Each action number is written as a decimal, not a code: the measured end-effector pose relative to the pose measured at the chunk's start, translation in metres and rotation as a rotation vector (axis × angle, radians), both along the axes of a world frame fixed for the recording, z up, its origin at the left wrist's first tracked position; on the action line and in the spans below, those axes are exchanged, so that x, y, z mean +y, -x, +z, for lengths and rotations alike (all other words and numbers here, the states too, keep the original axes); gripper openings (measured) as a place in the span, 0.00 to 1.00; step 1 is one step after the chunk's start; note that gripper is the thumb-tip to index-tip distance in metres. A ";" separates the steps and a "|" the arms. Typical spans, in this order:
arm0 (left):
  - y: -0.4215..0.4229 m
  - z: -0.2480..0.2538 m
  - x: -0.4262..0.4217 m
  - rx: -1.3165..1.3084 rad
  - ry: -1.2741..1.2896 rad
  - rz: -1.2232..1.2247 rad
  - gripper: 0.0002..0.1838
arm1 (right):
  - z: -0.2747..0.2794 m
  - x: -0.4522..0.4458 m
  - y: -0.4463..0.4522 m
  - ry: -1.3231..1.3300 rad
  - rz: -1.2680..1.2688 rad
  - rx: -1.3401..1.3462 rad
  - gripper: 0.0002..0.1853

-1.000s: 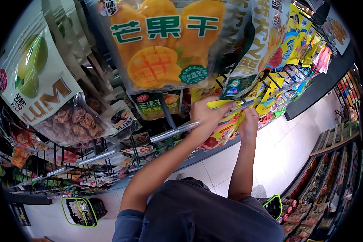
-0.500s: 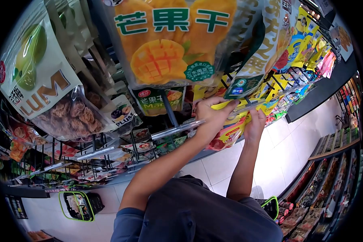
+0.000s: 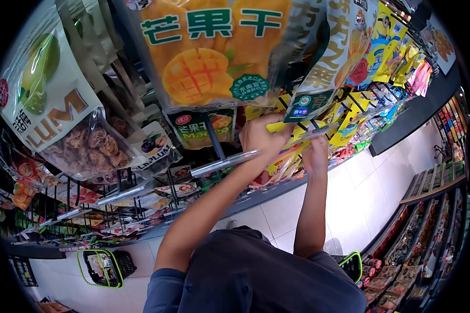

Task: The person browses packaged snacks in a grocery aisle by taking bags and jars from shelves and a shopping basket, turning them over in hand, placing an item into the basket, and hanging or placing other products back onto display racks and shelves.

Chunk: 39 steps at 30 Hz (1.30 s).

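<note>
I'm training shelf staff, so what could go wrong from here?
The left hand and right hand are close together among hanging yellow packets, so a neighbouring one might get snagged. The mango bag hangs near the left hand and could be bumped. The floor basket might trip someone.

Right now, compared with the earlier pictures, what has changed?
The left hand has drawn back slightly, its thumb reaching less far along the clear strip. The right hand has shifted a little toward it. Whether either changed its grip on the yellow packets is unclear. The mango bag, plum bag and floor basket stayed put; only the view shifted slightly.
</note>
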<state>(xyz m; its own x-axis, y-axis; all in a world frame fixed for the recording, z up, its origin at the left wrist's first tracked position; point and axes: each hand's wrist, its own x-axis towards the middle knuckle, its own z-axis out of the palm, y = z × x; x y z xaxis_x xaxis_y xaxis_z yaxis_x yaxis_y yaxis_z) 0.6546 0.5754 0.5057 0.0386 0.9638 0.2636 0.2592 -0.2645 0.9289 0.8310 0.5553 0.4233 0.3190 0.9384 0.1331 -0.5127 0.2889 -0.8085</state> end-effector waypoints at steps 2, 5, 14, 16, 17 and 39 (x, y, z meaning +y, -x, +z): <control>0.001 -0.003 0.001 -0.022 -0.011 0.022 0.15 | -0.017 0.009 -0.010 0.005 -0.018 -0.036 0.10; -0.002 -0.015 0.005 -0.080 -0.023 0.054 0.14 | -0.008 0.012 -0.004 0.034 -0.125 -0.152 0.11; -0.003 -0.026 0.010 -0.204 0.005 -0.046 0.14 | 0.008 -0.004 0.020 0.082 -0.390 -0.507 0.10; 0.006 -0.021 0.007 -0.182 -0.027 -0.083 0.17 | 0.003 -0.008 0.017 0.081 -0.379 -0.534 0.13; 0.011 -0.021 0.004 -0.182 -0.025 -0.062 0.17 | 0.000 -0.010 0.019 0.079 -0.358 -0.536 0.13; 0.314 -0.253 -0.272 -0.020 0.643 -0.026 0.10 | -0.118 -0.169 0.257 -0.080 0.565 -0.861 0.03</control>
